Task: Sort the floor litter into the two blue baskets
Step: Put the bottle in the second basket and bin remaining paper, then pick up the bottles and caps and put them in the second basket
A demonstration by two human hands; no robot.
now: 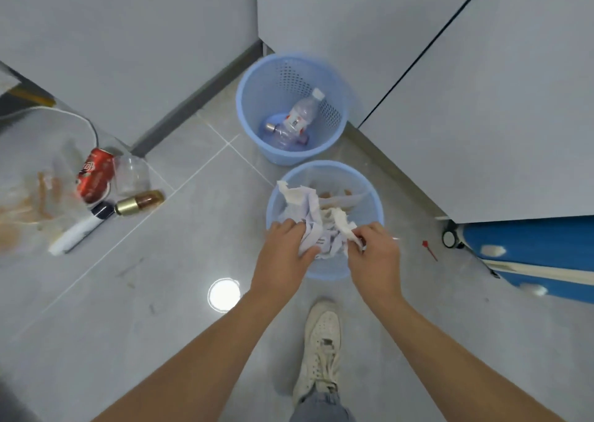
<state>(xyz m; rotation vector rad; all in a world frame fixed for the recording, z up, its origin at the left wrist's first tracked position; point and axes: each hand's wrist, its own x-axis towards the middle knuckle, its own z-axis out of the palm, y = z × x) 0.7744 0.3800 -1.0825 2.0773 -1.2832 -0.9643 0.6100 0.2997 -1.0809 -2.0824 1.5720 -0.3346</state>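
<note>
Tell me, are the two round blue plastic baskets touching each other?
Cannot tell. In the head view the far blue basket with the bottles sits right behind the near blue basket with the paper; the rims overlap in the picture, so any gap is hidden.

- Left hand [283, 248]: knuckles up, fingers curled down, gripping crumpled white paper [313, 229].
- Right hand [374, 254]: close beside the left, fingers bent, pinching the same paper wad.
- Both bare forearms: stretched forward, converging from the lower corners.
- White laced sneaker [321, 351]: planted between the forearms.
</note>
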